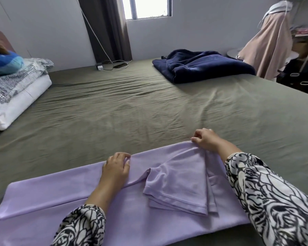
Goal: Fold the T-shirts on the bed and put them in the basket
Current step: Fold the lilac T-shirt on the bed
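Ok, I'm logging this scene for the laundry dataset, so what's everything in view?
T-shirt: one, lilac, near edge of bed, sleeve folded in.
Bed sheet: one, olive green, covering the bed.
Blanket: one, navy, far right of bed.
Bedding stack: one, white and patterned, far left.
Charger and cable: one, white, far edge under window.
Curtain: one, dark brown, beside window.
Hanging garment: one, pink, right.
Left hand: pinching shirt's far edge.
Right hand: gripping shirt's far edge.

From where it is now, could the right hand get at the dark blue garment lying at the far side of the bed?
Probably not without leaning forward. The right hand pinches the lilac T-shirt at the near edge, and a wide stretch of bare bed sheet separates it from the dark blue garment. Nothing blocks the way.
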